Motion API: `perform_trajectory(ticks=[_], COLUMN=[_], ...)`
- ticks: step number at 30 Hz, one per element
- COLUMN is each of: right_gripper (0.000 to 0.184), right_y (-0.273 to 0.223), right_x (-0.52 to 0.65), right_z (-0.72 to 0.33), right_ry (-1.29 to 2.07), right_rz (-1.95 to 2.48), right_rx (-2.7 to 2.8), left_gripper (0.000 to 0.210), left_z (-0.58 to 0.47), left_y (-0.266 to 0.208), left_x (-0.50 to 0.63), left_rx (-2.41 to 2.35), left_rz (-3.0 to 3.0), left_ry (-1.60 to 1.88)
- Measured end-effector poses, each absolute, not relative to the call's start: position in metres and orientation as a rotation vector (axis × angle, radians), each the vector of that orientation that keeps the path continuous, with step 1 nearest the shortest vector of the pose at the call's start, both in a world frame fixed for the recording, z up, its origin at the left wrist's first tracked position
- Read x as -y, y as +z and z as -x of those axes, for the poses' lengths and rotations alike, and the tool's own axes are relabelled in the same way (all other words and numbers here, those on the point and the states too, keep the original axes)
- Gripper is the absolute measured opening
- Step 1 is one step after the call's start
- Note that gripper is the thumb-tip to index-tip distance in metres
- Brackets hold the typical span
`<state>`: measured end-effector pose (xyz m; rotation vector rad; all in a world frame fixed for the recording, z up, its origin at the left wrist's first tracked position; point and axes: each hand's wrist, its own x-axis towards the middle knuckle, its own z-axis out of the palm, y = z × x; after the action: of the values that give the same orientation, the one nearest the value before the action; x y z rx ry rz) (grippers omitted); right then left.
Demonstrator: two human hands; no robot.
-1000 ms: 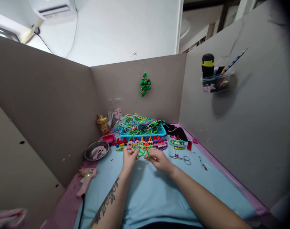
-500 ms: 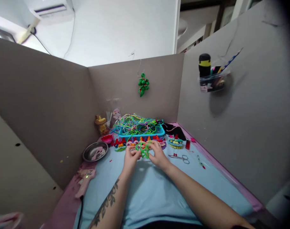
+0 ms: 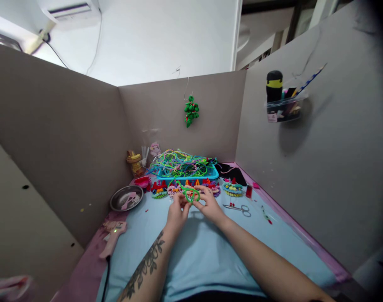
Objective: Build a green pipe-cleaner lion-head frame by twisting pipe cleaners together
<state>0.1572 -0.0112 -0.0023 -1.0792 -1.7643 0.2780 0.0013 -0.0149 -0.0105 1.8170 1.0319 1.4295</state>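
Note:
Between my two hands, above the blue cloth, is a bright green pipe cleaner [image 3: 191, 194] bent into loops. My left hand [image 3: 178, 208] pinches its lower left side with thumb and fingers. On the other side my right hand [image 3: 208, 205] grips the right edge of the loops, fingers curled. A free end of the green stem sticks up to the left. Just behind the hands runs a row of colourful fuzzy pieces, among them a red and blue one [image 3: 160, 188] and a blue and yellow one [image 3: 233, 188].
A blue tray [image 3: 214, 173] heaped with pipe cleaners stands at the back. Scissors [image 3: 240, 209] lie to the right on the blue cloth [image 3: 197, 260]. Left are a metal bowl [image 3: 115, 202] and a pink glue gun [image 3: 111, 245] with a cord. Grey partitions [image 3: 147, 109] enclose the table.
The green loops have been turned and now look rounder and more open, with one end pointing up left. My left hand has shifted slightly right; both hands keep their hold.

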Motion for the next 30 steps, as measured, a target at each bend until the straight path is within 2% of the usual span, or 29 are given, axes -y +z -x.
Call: perform_trajectory(ticks=[5,12,18,22,25,30], right_gripper=[0.008,0.003,0.007,0.007,0.015,0.026], right_y=[-0.007,-0.006,-0.014,-0.020,-0.018,-0.011], right_x=[0.008,0.009,0.008,-0.002,-0.005,-0.002], right_z=[-0.155,-0.153,-0.148,-0.149,-0.150,-0.150], right_ry=[0.386,0.338,0.320,0.493,0.691,0.946], right_rz=[1.139,1.169,1.069,1.012,0.988,0.980], right_rx=[1.742,1.716,1.712,1.557,1.400,1.231], left_gripper=[0.021,0.028,0.029,0.027,0.024,0.031], left_z=[-0.001,-0.002,-0.004,-0.004,-0.002,-0.003], left_y=[-0.012,-0.007,-0.007,-0.003,-0.001,-0.003], left_x=[0.017,0.015,0.016,0.017,0.017,0.014], left_rx=[-1.087,-1.046,-1.063,-1.147,-1.266,-1.197], left_rz=[-1.958,-1.698,-1.656,-1.613,-1.642,-1.616], left_ry=[1.389,1.369,1.350,1.502,1.606,1.479])
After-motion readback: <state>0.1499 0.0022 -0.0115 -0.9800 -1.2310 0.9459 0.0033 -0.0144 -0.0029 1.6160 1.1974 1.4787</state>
